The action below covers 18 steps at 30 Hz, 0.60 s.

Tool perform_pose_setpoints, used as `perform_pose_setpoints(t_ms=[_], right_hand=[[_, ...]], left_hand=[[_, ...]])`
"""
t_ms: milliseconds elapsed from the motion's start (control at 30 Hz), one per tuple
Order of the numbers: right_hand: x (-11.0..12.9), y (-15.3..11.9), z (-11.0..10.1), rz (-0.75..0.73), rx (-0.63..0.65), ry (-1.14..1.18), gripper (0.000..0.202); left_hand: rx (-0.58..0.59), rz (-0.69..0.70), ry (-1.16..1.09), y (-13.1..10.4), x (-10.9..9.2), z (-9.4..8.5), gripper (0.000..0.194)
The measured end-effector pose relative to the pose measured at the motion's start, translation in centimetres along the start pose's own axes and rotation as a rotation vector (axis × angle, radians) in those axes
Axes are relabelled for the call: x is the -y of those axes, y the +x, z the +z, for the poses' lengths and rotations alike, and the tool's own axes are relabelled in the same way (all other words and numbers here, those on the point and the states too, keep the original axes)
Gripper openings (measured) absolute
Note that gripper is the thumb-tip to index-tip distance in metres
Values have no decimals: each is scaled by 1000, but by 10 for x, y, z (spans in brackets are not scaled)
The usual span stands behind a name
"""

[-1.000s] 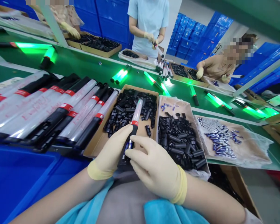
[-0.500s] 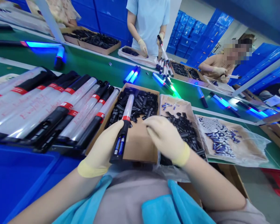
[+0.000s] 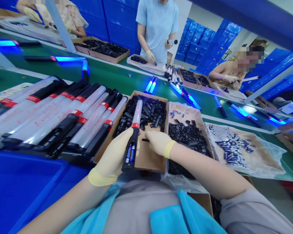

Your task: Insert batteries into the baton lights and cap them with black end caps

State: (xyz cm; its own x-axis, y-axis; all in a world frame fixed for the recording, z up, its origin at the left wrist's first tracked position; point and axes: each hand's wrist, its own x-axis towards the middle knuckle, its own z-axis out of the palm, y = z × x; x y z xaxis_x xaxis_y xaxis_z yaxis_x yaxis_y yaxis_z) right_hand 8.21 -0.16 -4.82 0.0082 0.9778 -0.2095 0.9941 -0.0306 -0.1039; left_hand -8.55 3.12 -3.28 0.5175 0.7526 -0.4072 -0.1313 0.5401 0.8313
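My left hand (image 3: 112, 154), in a pale glove, is wrapped round the black handle of a light stick (image 3: 136, 113) with a clear tube and a red band. The stick tilts up and away from me. Its battery compartment lies uncovered, with blue-and-silver batteries (image 3: 130, 153) inside. My right hand (image 3: 158, 143), also gloved, is closed just right of the handle. At its fingertips shows a thin black piece (image 3: 145, 140), seemingly a battery cover edge-on. Both hands are over a cardboard box (image 3: 151, 162) with black plastic covers (image 3: 153, 112) heaped at its far end.
Several light sticks (image 3: 46, 117) lie stacked at left above a blue bin (image 3: 21, 182). To the right are a box of black parts (image 3: 188, 136) and a lined tray of batteries (image 3: 231, 149). Lit sticks lie on the green belt (image 3: 112, 73); co-workers sit or stand beyond it.
My right hand has moved left and closer to the stick's handle, and a thin black piece now shows at its fingertips. The left hand still holds the stick. Lit sticks on the belt have shifted.
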Motion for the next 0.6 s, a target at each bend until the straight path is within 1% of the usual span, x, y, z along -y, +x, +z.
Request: perform_pose_setpoints(t_ms=[33, 100, 167, 200, 267, 300, 333, 367, 433, 467, 533, 600], right_hand=[[-7, -6, -10, -10, -38, 46, 30], [-18, -21, -34, -94, -179, 225, 32], [-22, -39, -59, -287, -305, 461, 30], [-20, -47, -68, -400, -332, 561, 27], [-12, -57, -78, -566, -302, 645, 20], [-6, -59, -78, -602, -278, 648, 17], [-1, -60, -75, -614, -271, 653, 15], [4, -59, -71, -612, -279, 667, 14], [10, -57, -60, -607, -304, 718, 11], [11, -55, -56, -609, -313, 743, 10], [12, -54, -51, -636, -307, 755, 9], [13, -54, -49, -671, -287, 691, 11]], left_hand=[[20, 8, 26, -1, 0, 0, 34], [64, 15, 60, -1, 2, 2, 38], [74, 52, 117, -1, 3, 4, 38], [69, 108, 164, 0, 3, 6, 35], [66, 271, 282, 2, 5, 8, 29], [86, 357, 338, 2, 6, 8, 27], [129, 425, 384, 3, 8, 8, 26], [176, 470, 421, 4, 10, 7, 26], [258, 515, 473, 4, 13, 4, 31], [281, 533, 490, 4, 15, 3, 33], [288, 556, 525, 3, 17, 1, 36], [263, 550, 560, 1, 16, 0, 37]])
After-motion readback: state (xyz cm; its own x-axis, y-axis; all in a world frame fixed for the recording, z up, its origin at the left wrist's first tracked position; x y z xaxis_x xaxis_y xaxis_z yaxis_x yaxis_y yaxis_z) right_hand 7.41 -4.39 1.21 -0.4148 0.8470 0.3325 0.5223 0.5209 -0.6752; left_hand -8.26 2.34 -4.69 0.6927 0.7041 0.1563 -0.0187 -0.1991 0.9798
